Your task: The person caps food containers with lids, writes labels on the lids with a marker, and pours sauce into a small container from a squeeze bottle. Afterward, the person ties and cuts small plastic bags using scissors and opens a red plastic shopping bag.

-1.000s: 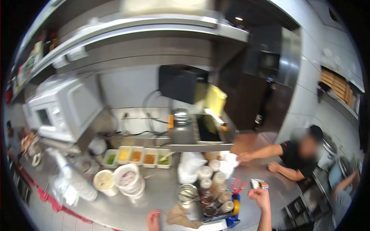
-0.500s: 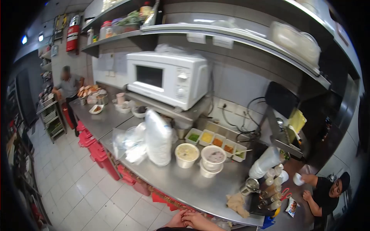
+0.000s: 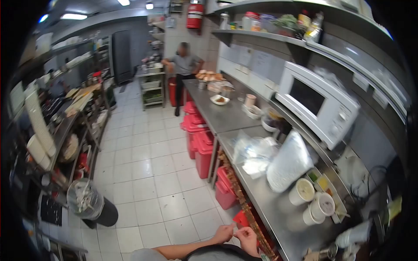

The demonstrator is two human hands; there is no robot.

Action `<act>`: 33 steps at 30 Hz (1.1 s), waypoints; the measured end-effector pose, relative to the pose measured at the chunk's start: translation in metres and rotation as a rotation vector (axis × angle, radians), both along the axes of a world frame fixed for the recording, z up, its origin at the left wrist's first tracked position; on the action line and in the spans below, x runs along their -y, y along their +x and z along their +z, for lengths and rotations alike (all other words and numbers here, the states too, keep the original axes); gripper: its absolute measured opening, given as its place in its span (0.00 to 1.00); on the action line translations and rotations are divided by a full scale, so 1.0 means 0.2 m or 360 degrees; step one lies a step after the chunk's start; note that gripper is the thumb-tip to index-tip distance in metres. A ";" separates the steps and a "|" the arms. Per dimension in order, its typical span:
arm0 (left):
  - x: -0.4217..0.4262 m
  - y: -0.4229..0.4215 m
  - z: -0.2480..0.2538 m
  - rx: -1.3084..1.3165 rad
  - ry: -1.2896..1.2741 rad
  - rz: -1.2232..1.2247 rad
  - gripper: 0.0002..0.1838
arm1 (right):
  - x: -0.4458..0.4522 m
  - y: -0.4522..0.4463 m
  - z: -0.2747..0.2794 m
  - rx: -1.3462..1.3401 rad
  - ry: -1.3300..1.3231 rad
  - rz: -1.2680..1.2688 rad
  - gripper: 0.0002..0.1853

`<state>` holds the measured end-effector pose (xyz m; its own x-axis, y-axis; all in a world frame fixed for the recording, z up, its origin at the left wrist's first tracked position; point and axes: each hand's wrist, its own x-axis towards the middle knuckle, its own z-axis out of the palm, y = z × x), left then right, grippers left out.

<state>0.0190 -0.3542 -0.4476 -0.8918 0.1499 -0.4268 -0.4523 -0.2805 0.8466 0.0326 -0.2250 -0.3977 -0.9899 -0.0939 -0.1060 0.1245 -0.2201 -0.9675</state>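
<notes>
My left hand (image 3: 223, 234) is at the bottom of the view, fingers curled in. Close beside it, my right hand (image 3: 247, 240) has its thumb and fingers pinched together. Whatever lies between the fingertips, if anything, is too small to make out. Both hands are in front of my body, near the edge of the steel counter (image 3: 278, 228). Nearest on the counter are a lidded tub (image 3: 301, 192) with pale contents and two stacked tubs (image 3: 322, 205). A stack of clear plastic containers in a bag (image 3: 289, 163) stands behind them.
Red lidded bins (image 3: 203, 152) line the space under the counter. A white microwave (image 3: 315, 102) sits on a raised shelf. Across the tiled floor (image 3: 152, 187) stands a trash bin with a plastic liner (image 3: 93, 202). A person (image 3: 185, 65) leans at the counter's far end.
My view has swung left, bringing the aisle and the left-hand shelves into sight. My hands, earlier clasped together, are now slightly apart with fingers pinched.
</notes>
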 end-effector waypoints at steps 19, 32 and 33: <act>-0.27 -0.13 0.16 -0.2041 -0.1311 0.0075 0.14 | 0.03 -0.24 0.04 0.1156 -0.0977 0.0526 0.10; -0.17 0.03 0.48 -0.1828 -0.0714 0.0160 0.13 | 0.06 -0.24 0.01 0.1161 -0.0962 0.0483 0.11; -0.15 0.02 0.47 -0.1864 -0.0616 0.0134 0.14 | 0.07 -0.24 0.01 0.1160 -0.0973 0.0476 0.11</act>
